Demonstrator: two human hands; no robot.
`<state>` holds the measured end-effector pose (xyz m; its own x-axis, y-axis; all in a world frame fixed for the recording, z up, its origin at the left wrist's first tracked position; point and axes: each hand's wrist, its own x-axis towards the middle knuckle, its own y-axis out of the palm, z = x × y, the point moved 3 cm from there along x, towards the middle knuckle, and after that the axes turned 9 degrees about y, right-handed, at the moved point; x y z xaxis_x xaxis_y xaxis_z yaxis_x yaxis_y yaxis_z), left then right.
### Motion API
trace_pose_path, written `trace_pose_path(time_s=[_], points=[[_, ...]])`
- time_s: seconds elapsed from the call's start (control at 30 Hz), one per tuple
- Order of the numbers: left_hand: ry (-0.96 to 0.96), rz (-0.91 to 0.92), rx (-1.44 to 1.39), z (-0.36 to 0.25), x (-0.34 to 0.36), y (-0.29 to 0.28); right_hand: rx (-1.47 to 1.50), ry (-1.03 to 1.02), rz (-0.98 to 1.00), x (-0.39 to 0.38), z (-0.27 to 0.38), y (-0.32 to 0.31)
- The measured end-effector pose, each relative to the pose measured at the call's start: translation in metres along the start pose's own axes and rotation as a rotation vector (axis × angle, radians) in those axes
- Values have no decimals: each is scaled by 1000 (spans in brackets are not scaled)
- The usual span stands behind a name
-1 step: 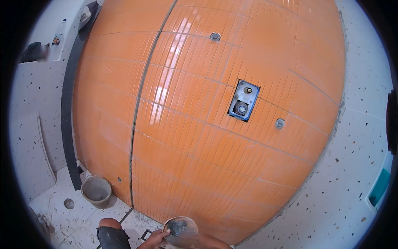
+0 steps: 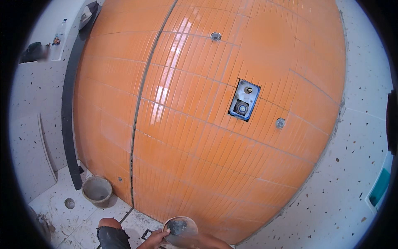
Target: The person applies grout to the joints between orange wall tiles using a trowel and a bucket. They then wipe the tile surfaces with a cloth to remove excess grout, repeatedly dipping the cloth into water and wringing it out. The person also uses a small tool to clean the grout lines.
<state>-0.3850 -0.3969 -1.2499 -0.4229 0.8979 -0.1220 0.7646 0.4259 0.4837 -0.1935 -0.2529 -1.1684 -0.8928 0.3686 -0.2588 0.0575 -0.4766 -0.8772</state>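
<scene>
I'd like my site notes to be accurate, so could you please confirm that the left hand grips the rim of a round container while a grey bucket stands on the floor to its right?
Not quite: the head view shows the grey bucket on the floor to the round container's left. The left hand does grip its rim.

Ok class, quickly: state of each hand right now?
Left hand: closed, holding the round bowl by its rim.
Right hand: blurred at the bowl's right; grip cannot be told.
</scene>
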Motion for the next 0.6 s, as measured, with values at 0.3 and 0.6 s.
trace_pose_path(time_s=[0.3, 0.6], points=[[-43, -41, -24, 45, 20, -49, 207, -102, 6, 25, 12, 5], [-58, 50, -330, 59, 25, -64, 74, 58, -224, 11, 118, -31]])
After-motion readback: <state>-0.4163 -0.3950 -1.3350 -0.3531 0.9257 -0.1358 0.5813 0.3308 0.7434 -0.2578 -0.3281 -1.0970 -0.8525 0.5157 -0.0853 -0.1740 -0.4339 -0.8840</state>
